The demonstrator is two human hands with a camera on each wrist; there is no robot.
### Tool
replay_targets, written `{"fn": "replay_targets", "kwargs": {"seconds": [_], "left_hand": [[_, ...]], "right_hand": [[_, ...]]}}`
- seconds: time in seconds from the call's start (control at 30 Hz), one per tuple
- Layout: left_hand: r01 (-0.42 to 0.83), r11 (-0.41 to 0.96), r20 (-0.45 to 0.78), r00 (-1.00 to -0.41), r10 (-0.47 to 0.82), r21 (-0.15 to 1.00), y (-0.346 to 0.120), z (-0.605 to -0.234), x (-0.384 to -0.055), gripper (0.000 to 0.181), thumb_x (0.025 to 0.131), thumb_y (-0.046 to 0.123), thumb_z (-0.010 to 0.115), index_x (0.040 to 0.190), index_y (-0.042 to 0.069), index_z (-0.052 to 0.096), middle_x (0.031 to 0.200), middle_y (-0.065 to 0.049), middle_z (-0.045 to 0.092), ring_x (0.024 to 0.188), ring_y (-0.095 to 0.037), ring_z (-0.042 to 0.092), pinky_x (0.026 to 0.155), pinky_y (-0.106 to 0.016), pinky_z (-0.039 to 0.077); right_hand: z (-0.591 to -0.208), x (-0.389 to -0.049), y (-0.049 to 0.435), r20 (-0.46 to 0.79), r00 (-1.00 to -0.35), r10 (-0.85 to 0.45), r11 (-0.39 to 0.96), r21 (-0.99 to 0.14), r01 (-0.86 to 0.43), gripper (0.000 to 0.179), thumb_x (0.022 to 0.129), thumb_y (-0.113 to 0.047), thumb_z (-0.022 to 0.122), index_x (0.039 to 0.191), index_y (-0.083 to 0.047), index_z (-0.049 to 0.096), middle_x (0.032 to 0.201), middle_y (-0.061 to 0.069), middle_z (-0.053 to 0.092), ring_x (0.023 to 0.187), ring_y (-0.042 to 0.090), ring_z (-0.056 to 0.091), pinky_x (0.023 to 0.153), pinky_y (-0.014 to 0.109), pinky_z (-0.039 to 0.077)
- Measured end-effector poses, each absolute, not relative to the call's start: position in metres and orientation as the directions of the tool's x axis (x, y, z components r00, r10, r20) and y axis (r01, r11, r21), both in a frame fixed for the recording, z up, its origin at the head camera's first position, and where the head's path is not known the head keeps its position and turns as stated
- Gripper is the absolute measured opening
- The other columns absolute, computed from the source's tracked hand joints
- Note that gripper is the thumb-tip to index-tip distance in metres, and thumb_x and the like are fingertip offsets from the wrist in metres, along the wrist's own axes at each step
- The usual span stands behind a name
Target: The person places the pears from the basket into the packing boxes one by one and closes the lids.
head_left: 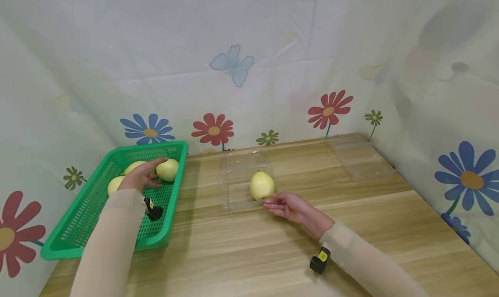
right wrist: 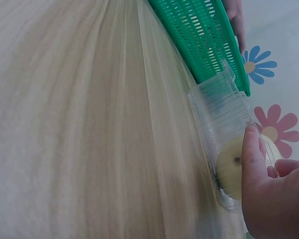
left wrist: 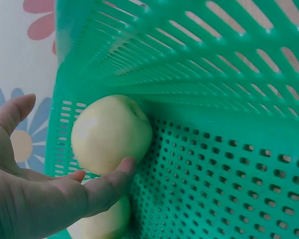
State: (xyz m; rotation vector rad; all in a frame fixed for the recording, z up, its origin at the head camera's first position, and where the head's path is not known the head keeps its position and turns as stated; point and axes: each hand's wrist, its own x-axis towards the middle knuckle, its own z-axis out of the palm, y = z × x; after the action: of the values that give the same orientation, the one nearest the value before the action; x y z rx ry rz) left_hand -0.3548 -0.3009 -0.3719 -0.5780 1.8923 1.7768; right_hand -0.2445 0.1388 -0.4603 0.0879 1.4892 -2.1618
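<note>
- Left sleeve (head_left: 113, 236) is showing nearest
- Left hand (head_left: 142, 176) is lying spread by a pear (head_left: 167, 170) in the basket (head_left: 176, 201), holding nothing
- Right hand (head_left: 289, 208) is pinching the clear container (head_left: 239, 195)
- We're expecting firm, slick, bruisable fruit; we're favouring cupping its sides

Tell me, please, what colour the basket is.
The basket is green, showing best in the head view.

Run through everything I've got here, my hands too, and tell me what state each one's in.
Green basket: upright, open-topped, holding fruit.
Basket fruits: three visible, loose, uncovered.
Near clear container: open, one fruit inside.
Container fruit: uncovered.
Far clear container: nothing visible inside; open or closed, unclear.
Left hand: fingers spread beside a basket fruit.
Right hand: pinching the near container's edge.
</note>
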Motion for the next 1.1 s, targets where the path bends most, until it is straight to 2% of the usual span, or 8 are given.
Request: {"fn": "replay_targets", "kwargs": {"seconds": [0.43, 0.73, 1.1], "left_hand": [[-0.66, -0.079, -0.663, -0.748, -0.017, 0.747, -0.3, -0.391, -0.368, 0.097, 0.105, 0.039, 0.048, 0.158, 0.021, -0.032, 0.171, -0.013, -0.023, 0.162, -0.035, -0.006, 0.132, -0.045, 0.016], [-0.668, -0.136, -0.677, -0.736, -0.023, 0.731, -0.298, -0.395, -0.373, 0.095, 0.105, 0.038, 0.047, 0.159, 0.024, -0.03, 0.172, -0.012, -0.016, 0.162, -0.032, -0.001, 0.132, -0.042, 0.018], [-0.654, -0.107, -0.66, -0.751, -0.022, 0.749, -0.293, -0.394, -0.374, 0.092, 0.106, 0.034, 0.047, 0.161, 0.012, -0.023, 0.171, -0.016, -0.017, 0.162, -0.035, -0.002, 0.132, -0.043, 0.018]], "right_hand": [[-0.46, -0.245, 0.141, -0.33, -0.872, -0.36, -0.267, -0.859, 0.436, 0.027, 0.109, -0.008, 0.036, 0.121, 0.01, 0.051, 0.085, 0.002, 0.075, 0.082, 0.008, 0.075, 0.079, 0.019, 0.062], [-0.462, -0.244, 0.139, -0.326, -0.87, -0.37, -0.271, -0.858, 0.437, 0.024, 0.109, -0.008, 0.035, 0.114, 0.006, 0.053, 0.084, 0.001, 0.076, 0.082, 0.008, 0.076, 0.077, 0.017, 0.062], [-0.462, -0.244, 0.139, -0.339, -0.87, -0.36, -0.273, -0.853, 0.445, 0.022, 0.109, -0.008, 0.036, 0.113, 0.006, 0.054, 0.084, 0.002, 0.075, 0.081, 0.008, 0.075, 0.077, 0.018, 0.062]]}}
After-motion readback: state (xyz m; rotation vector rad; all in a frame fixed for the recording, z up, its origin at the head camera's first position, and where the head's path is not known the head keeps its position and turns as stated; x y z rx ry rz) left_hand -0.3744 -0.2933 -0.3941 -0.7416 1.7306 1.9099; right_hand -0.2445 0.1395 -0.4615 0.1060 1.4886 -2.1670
